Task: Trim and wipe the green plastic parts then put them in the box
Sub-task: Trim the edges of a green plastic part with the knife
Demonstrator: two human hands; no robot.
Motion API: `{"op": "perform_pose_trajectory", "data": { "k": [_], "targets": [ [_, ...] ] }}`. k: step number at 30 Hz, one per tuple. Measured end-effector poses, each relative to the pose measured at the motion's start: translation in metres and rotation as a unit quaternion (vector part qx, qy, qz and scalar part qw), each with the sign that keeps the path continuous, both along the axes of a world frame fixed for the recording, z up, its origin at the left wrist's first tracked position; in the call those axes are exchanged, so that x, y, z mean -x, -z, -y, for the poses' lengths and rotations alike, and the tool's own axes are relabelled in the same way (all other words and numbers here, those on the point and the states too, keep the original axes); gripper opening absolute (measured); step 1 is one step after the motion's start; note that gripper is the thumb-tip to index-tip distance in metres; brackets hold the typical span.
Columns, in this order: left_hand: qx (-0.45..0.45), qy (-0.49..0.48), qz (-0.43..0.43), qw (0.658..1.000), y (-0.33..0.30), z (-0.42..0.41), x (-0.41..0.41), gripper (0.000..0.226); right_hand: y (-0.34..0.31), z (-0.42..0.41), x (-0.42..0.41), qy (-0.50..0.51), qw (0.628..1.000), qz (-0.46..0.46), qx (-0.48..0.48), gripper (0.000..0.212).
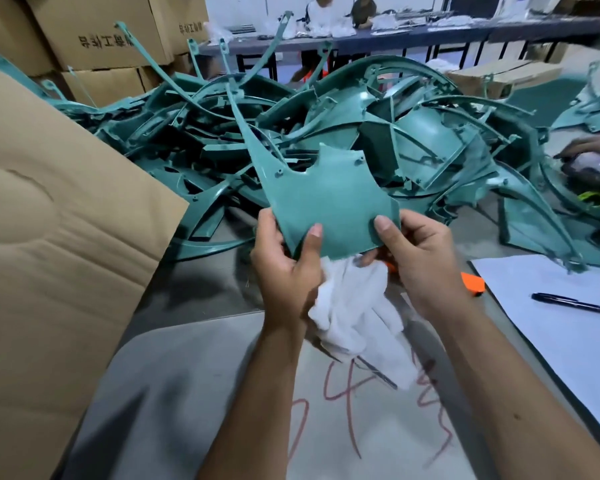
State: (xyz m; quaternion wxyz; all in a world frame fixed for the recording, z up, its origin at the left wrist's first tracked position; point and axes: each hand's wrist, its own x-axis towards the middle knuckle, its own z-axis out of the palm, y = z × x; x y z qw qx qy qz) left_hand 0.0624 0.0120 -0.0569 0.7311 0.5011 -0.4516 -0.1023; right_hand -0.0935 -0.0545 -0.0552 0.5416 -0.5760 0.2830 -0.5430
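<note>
The green plastic part point(329, 206) is held up in both hands over the near edge of the table, in front of the heap; it is a flat, matte teal panel, broad at the bottom, with a ragged notch in its top edge, two small screw bosses beside the notch, and a long thin arm curving up and away to the far left; its face looks clean and dull, with no obvious flash that I can make out. The left hand point(288, 268) grips the lower left corner, thumb pressed on the face and fingers curled behind; the right hand point(420, 258) pinches the lower right corner the same way, and seems also to hold the white cloth point(357, 313) bunched beneath, though which hand carries it I cannot tell. I judge this the inspecting or wiping step; the next move calls for freeing one hand to draw the cloth across the face, then turning left toward the cardboard box flap point(56, 237). Behind lies the pile of green parts point(378, 126), tangled and well heaped; at near right an orange tool point(471, 284) lies partly hidden by the wrist, just beside a white sheet point(551, 306) bearing a black pen point(575, 304); stacked cartons point(97, 32) stand at far left.
</note>
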Motion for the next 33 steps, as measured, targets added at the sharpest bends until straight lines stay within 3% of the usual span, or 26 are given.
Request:
{"op": "perform_pose_trajectory", "data": {
  "k": [2, 4, 7, 10, 13, 15, 19, 21, 25, 29, 33],
  "targets": [
    [0.01, -0.052, 0.028, 0.998, -0.007, -0.002, -0.004, 0.019, 0.003, 0.003, 0.007, 0.083, 0.984, -0.122, 0.096, 0.037],
    [0.049, -0.092, 0.036, 0.994, -0.018, -0.003, -0.011, 0.026, 0.007, 0.01, 0.019, 0.209, 0.904, -0.319, 0.195, 0.044],
    [0.079, -0.109, -0.034, 0.99, -0.021, -0.004, -0.025, 0.046, 0.004, 0.019, 0.036, 0.232, 0.791, -0.549, 0.135, 0.029],
    [0.049, -0.081, -0.12, 0.988, -0.005, -0.011, -0.033, 0.045, 0.003, 0.017, 0.039, 0.152, 0.741, -0.65, 0.07, 0.023],
    [-0.001, -0.105, -0.144, 0.984, 0.007, -0.01, -0.037, 0.024, 0.004, 0.019, 0.035, 0.147, 0.749, -0.639, 0.095, 0.024],
    [-0.012, -0.106, -0.146, 0.983, 0.011, -0.006, -0.04, 0.022, 0.004, 0.019, 0.03, 0.145, 0.765, -0.614, 0.128, 0.023],
    [-0.026, -0.085, -0.127, 0.988, 0.013, -0.001, -0.043, 0.018, 0.001, 0.01, 0.023, 0.142, 0.88, -0.404, 0.206, 0.03],
    [-0.028, -0.076, -0.131, 0.988, 0.012, -0.001, -0.044, 0.02, -0.004, 0.003, 0.017, 0.141, 0.906, -0.313, 0.248, 0.038],
    [-0.039, -0.022, -0.158, 0.986, 0.011, 0.0, -0.05, 0.023, -0.005, -0.011, 0.0, 0.097, 0.913, -0.264, 0.296, 0.04],
    [-0.079, 0.033, -0.16, 0.983, 0.017, 0.003, -0.05, 0.028, 0.002, -0.017, -0.009, -0.026, 0.93, -0.23, 0.286, 0.041],
    [-0.115, 0.086, -0.166, 0.976, 0.017, 0.004, -0.051, 0.029, 0.002, -0.014, -0.008, -0.043, 0.923, -0.234, 0.303, 0.039]
  ]
}}
